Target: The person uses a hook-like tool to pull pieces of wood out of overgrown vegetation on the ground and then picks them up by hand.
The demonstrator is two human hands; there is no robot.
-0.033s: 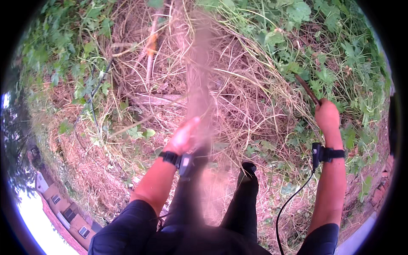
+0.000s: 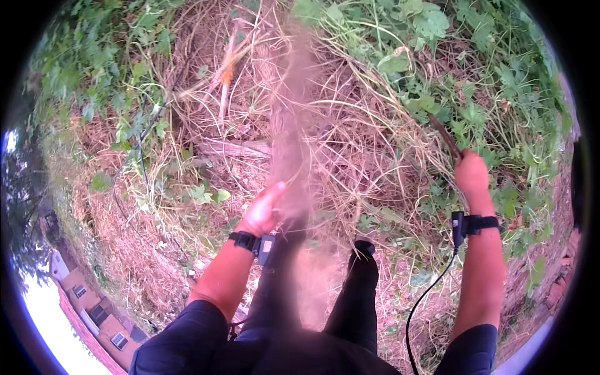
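Observation:
My right hand [image 2: 472, 172] is closed around the near end of a dark brown, slightly curved rod [image 2: 445, 135]. The rod's far end reaches up and left into green leaves, where its tip is partly covered. In the middle, my left hand [image 2: 264, 209] is low over tangled dry stems [image 2: 350, 159], thumb pointing up and to the right. A blurred vertical band across the view hides its fingers and whatever they may touch. Leafy green vines [image 2: 475, 112] grow around the rod.
A weathered piece of wood [image 2: 234, 148] lies among the stems beyond my left hand. A thin dark cable or stem [image 2: 142, 150] runs through the growth at left. My shoe [image 2: 364, 249] is on the ground. Bricks [image 2: 556, 290] lie at far right, a building [image 2: 103, 319] lower left.
My right hand and the rod have shifted slightly left, the grip unchanged. My left hand is slightly lower and nearer to me. Some stems around the rod have moved a little.

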